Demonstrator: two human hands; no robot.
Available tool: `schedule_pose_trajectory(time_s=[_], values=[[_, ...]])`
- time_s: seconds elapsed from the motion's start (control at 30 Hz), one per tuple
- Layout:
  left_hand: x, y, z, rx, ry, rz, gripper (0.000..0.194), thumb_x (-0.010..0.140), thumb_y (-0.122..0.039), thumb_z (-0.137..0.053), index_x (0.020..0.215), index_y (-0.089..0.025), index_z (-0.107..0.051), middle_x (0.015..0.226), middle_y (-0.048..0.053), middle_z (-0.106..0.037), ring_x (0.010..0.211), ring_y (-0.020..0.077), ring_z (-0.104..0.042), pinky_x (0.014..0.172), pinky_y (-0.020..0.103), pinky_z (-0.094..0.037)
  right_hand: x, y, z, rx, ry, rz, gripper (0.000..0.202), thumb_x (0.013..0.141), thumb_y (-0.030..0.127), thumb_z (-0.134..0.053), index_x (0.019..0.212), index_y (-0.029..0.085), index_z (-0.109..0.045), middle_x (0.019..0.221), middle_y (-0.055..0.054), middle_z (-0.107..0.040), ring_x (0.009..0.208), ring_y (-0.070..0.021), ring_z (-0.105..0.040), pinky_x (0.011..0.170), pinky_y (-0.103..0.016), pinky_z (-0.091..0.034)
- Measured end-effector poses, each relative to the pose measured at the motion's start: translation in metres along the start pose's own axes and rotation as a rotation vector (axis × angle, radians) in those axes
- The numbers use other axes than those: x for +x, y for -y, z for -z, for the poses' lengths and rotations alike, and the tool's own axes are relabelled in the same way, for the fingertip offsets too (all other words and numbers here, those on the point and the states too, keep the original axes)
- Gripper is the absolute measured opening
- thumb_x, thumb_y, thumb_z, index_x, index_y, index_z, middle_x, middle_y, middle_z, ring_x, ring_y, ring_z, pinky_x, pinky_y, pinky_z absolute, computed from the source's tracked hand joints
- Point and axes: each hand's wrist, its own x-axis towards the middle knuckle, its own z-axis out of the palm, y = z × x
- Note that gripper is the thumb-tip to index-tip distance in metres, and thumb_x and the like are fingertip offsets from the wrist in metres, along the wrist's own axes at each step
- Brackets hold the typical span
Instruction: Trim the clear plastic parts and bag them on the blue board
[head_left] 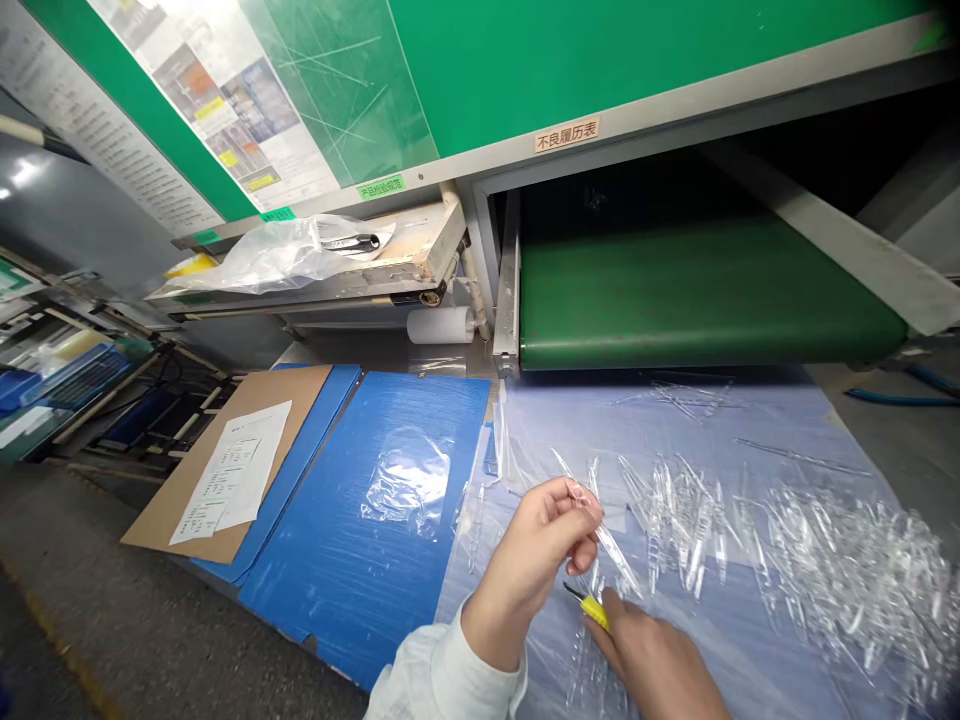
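My left hand (541, 540) is closed, pinching a slim clear plastic piece (619, 560) that slants down to the right. Just below it, my right hand (651, 655) is wrapped around a small yellow-handled knife (595, 610). Its dark tip points up and left, close to the fingers of my left hand but apart from them. More clear plastic pieces (686, 520) lie loosely side by side to the right of my hands. Farther right they form a large tangled pile (862, 570). Several others lie partly hidden under my right hand.
A green conveyor belt (697, 290) ends behind the film-covered work surface (780, 415). On the left, a blue board (337, 480) carries a clear bag (409, 480), beside cardboard (289, 400) with paper sheets (236, 470). A shelf (431, 245) holds a plastic bag (277, 255) and a black-handled tool (360, 243).
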Motion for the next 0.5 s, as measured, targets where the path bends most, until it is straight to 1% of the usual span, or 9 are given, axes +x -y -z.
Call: schedule_pose_trajectory(time_s=[0.07,0.13,0.23,0.3,0.37,0.43,0.5], values=[[-0.006,-0.004,0.0,-0.028,0.026,-0.015,0.02,0.072,-0.031,-0.063,0.071,-0.017,-0.05,0.055,-0.008,-0.04,0.039,0.003,-0.035,0.039,0.02,-0.021,0.005,0.005,-0.006,-0.059,-0.003,-0.006,0.013,0.085,0.023,-0.047,0.078,0.019,-0.057,0.06,-0.009,-0.066,0.049,-0.0236,-0.064,0.044,-0.025,-0.034],[-0.011,-0.006,0.0,-0.03,0.049,-0.03,0.022,0.073,-0.033,-0.065,0.072,-0.016,-0.051,0.057,-0.007,-0.043,0.04,0.0028,-0.037,0.04,0.02,-0.022,0.006,0.008,-0.007,-0.096,0.007,-0.007,0.013,0.083,0.016,-0.047,0.076,0.019,-0.058,0.06,-0.01,-0.067,0.052,-0.0237,-0.066,0.045,-0.025,-0.033],[-0.018,-0.01,-0.001,-0.019,0.073,-0.051,0.025,0.075,-0.037,-0.066,0.073,-0.016,-0.052,0.06,-0.006,-0.043,0.042,0.0027,-0.038,0.041,0.02,-0.024,0.002,0.008,-0.005,-0.1,0.033,-0.007,0.018,0.081,0.014,-0.044,0.072,0.02,-0.058,0.063,-0.009,-0.069,0.059,-0.0255,-0.068,0.049,-0.026,-0.035],[-0.02,-0.011,-0.002,-0.021,0.084,-0.057,0.027,0.076,-0.038,-0.066,0.072,-0.016,-0.052,0.059,-0.006,-0.043,0.042,0.0029,-0.038,0.042,0.02,-0.024,-0.004,0.005,-0.003,-0.07,0.051,-0.029,0.019,0.082,0.02,-0.043,0.068,0.021,-0.056,0.061,-0.009,-0.069,0.06,-0.0277,-0.068,0.05,-0.028,-0.037],[-0.021,-0.012,-0.002,-0.021,0.093,-0.058,0.027,0.076,-0.039,-0.065,0.072,-0.016,-0.052,0.057,-0.007,-0.042,0.042,0.0032,-0.038,0.041,0.02,-0.024,-0.011,0.002,-0.001,-0.019,0.061,-0.06,0.02,0.083,0.03,-0.044,0.066,0.023,-0.052,0.058,-0.008,-0.068,0.059,-0.0291,-0.068,0.051,-0.03,-0.039],[-0.021,-0.012,-0.002,-0.015,0.101,-0.053,0.027,0.076,-0.039,-0.065,0.072,-0.016,-0.051,0.057,-0.007,-0.042,0.042,0.0032,-0.038,0.042,0.02,-0.024,-0.02,0.002,0.002,0.05,0.052,-0.092,0.024,0.084,0.041,-0.043,0.069,0.024,-0.049,0.056,-0.006,-0.067,0.059,-0.0289,-0.067,0.052,-0.03,-0.041],[-0.021,-0.013,-0.003,-0.003,0.117,-0.042,0.027,0.076,-0.039,-0.065,0.072,-0.016,-0.051,0.059,-0.006,-0.043,0.043,0.0031,-0.039,0.042,0.02,-0.025,-0.026,0.005,0.008,0.13,0.029,-0.119,0.028,0.087,0.048,-0.037,0.078,0.025,-0.048,0.056,-0.002,-0.064,0.058,-0.0264,-0.066,0.054,-0.03,-0.043]])
